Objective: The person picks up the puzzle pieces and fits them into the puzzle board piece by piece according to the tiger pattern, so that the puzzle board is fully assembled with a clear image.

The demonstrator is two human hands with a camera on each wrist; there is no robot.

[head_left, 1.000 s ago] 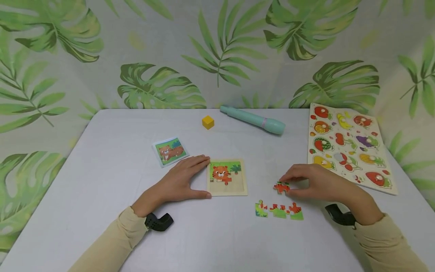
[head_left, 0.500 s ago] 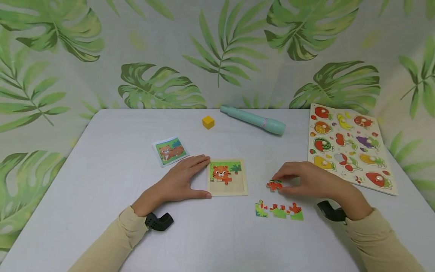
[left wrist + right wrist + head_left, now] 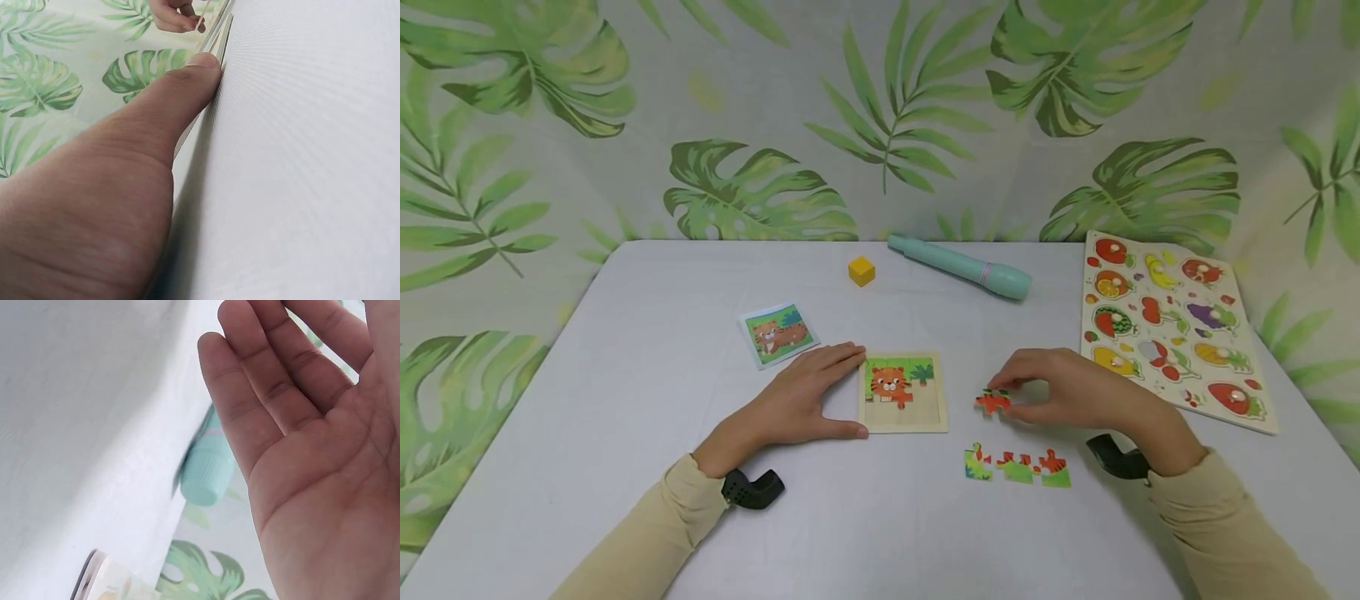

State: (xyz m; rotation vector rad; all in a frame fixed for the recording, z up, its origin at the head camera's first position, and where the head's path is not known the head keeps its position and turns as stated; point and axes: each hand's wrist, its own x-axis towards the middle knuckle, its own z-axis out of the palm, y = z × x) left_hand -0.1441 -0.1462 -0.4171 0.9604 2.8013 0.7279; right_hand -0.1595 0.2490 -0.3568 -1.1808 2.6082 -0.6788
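My right hand [image 3: 1060, 387] pinches an orange tiger jigsaw piece [image 3: 992, 402] between thumb and fingers, right of the puzzle board. That piece is outside the right wrist view, where my palm and fingers [image 3: 275, 394] fill the right side. At the left edge of the square wooden puzzle board [image 3: 942, 421] rests my left hand [image 3: 801, 396], its thumb at the near corner and fingertips at the far corner. A tiger's head and green leaves show on the board's fitted pieces [image 3: 889, 382]; its lower right is bare wood. Several loose pieces, including a green one [image 3: 978, 462], lie in a row nearer me.
A tiger picture card [image 3: 778, 335] lies left of the board. Toward the back are a yellow cube [image 3: 861, 271] and a mint-green tube [image 3: 962, 265]. A fruit puzzle board [image 3: 1176, 333] lies at the right, behind my right forearm. Leaf-patterned cloth hangs behind the table.
My right hand has moved left with the tiger jigsaw piece, closer to the puzzle board. My left hand has stayed at the board's edge.
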